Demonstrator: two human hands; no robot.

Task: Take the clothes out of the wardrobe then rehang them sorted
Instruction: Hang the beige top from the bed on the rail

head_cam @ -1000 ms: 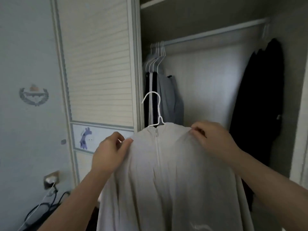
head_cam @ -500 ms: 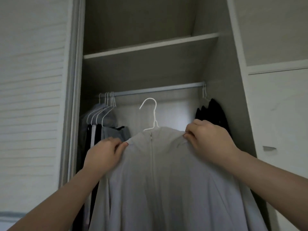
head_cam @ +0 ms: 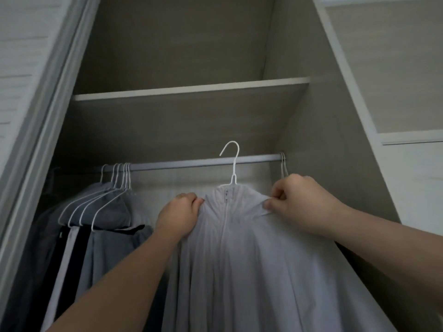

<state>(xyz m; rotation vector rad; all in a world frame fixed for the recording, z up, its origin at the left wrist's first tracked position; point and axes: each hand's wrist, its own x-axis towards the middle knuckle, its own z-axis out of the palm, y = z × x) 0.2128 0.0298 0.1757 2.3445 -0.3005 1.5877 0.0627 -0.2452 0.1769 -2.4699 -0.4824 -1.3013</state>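
Inside the wardrobe (head_cam: 299, 144), a grey rail (head_cam: 191, 164) running side to side under a shelf (head_cam: 189, 88). Held up in front of the rail, a pale grey zip top (head_cam: 251, 259) on a white wire hanger (head_cam: 232, 164). Hook of that hanger poking up just above the rail, near its right end, facing left; hard to tell if touching the rail or not. Left hand (head_cam: 178, 215) below the rail, curled tight, pinching the left shoulder of the zip top between thumb and fingers. Right hand (head_cam: 302, 202) below the right end of the rail, also curled, pinching a small fold of cloth at the right shoulder with thumb and fingertips. Zip running straight down the middle of the top, between the two hands. Rest of the top hanging loose and wide, well below the rail. At the left end of the rail, a bunch of white hangers (head_cam: 119, 178) packed close together, carrying grey and dark clothes (head_cam: 100, 226), one with a white stripe down it. At the far right end of the rail, two more thin white hooks (head_cam: 283, 165), just above the right hand; nothing clear to see of what hangs from them. Between the left bunch and the zip top, bare rail. Both bare arms reaching up from the bottom toward the rail.
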